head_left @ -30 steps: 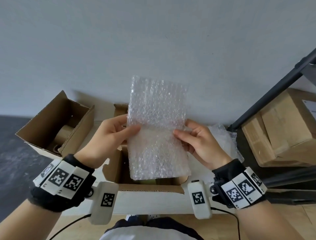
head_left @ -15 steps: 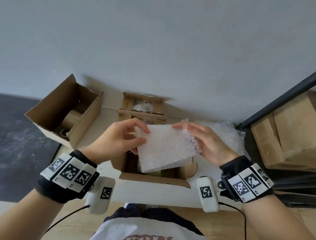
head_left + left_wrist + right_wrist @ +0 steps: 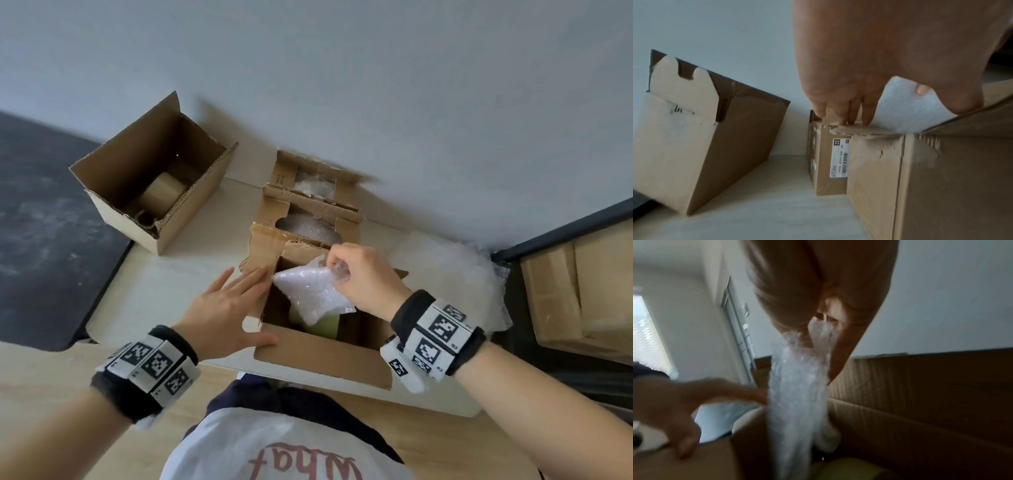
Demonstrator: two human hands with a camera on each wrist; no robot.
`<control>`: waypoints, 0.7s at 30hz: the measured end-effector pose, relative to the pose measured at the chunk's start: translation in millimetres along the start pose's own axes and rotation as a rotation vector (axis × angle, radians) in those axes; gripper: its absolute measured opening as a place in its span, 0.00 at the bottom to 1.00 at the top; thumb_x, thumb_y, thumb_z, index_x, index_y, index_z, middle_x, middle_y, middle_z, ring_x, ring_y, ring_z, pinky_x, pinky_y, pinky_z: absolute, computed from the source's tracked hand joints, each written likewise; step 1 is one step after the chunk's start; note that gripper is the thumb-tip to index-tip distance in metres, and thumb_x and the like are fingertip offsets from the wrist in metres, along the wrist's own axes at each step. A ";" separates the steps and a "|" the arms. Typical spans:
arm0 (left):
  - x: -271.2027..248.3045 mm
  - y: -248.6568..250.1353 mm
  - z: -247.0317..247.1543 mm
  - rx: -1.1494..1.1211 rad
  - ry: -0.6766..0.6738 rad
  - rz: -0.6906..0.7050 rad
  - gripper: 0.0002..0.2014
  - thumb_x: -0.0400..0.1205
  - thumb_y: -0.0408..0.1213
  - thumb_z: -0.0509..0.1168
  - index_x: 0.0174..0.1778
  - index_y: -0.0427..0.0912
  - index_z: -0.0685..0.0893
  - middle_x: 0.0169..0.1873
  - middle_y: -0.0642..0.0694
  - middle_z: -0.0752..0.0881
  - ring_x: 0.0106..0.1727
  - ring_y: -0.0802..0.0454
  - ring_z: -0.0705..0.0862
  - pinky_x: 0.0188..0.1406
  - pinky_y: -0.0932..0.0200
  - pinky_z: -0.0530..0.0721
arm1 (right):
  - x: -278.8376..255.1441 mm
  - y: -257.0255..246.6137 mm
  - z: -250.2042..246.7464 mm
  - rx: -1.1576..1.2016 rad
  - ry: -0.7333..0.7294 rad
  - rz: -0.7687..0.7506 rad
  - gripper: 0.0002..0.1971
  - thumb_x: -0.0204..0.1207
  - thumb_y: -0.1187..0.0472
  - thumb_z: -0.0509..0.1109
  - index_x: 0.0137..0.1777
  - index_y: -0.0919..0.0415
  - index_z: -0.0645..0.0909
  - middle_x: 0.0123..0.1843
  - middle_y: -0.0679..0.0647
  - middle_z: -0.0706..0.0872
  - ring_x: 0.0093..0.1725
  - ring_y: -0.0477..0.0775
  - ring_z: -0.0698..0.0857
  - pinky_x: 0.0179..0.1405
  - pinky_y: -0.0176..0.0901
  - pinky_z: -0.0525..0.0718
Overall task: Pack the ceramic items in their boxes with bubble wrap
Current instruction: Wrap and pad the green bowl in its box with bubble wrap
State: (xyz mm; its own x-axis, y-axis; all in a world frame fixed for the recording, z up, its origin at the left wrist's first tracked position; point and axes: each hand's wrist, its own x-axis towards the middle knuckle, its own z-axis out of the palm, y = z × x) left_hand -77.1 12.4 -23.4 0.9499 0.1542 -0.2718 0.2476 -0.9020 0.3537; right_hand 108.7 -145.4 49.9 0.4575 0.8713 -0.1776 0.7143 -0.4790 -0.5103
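Observation:
My right hand (image 3: 346, 270) pinches a folded sheet of bubble wrap (image 3: 313, 293) by its top edge and holds it hanging into the near open cardboard box (image 3: 322, 356). Under the wrap a pale green ceramic item (image 3: 327, 325) shows inside the box, mostly hidden. In the right wrist view the bubble wrap (image 3: 797, 402) hangs down from my fingers over the green item (image 3: 851, 467). My left hand (image 3: 229, 305) lies flat with straight fingers on the box's left flap, its thumb at the near rim. In the left wrist view the fingers (image 3: 840, 110) touch the box's edge beside the wrap (image 3: 904, 107).
An open box (image 3: 150, 171) at the back left holds a tan mug. Two smaller boxes (image 3: 308, 205) with bubble wrap inside stand behind the near box. A pile of loose bubble wrap (image 3: 455, 274) lies at the right, beside a dark shelf frame (image 3: 565, 222) with stacked cartons.
The sheet was held up flat by both hands, then folded. Now my left hand has let go and rests on the box flap, and my right hand has lowered the wrap into the box.

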 end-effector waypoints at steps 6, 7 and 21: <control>0.3 -0.5 8.4 -0.217 0.093 -0.024 0.53 0.65 0.71 0.68 0.81 0.51 0.53 0.82 0.55 0.58 0.81 0.63 0.55 0.76 0.68 0.35 | 22.5 -12.4 21.9 -0.557 -0.237 -0.317 0.09 0.75 0.75 0.64 0.51 0.65 0.81 0.56 0.58 0.76 0.51 0.55 0.76 0.35 0.44 0.78; 0.5 -0.9 8.4 -0.240 0.097 -0.028 0.54 0.65 0.70 0.69 0.82 0.52 0.51 0.81 0.55 0.60 0.80 0.61 0.58 0.77 0.67 0.38 | 23.4 -10.7 21.7 -0.611 -0.300 -0.353 0.09 0.76 0.74 0.64 0.52 0.65 0.81 0.57 0.57 0.76 0.55 0.55 0.76 0.40 0.44 0.82; 3.9 -6.7 21.5 -0.346 0.068 -0.047 0.58 0.65 0.70 0.68 0.83 0.52 0.44 0.83 0.57 0.49 0.82 0.54 0.54 0.72 0.69 0.40 | 30.7 -23.3 53.5 -0.526 -0.186 -0.150 0.09 0.75 0.73 0.67 0.54 0.66 0.78 0.52 0.62 0.81 0.36 0.66 0.85 0.28 0.47 0.74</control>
State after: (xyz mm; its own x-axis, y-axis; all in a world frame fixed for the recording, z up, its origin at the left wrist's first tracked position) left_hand -79.1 10.4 -46.1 0.9436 0.2292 -0.2387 0.3301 -0.7053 0.6273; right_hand 77.8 -101.8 11.3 0.2643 0.9151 -0.3045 0.9530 -0.2962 -0.0629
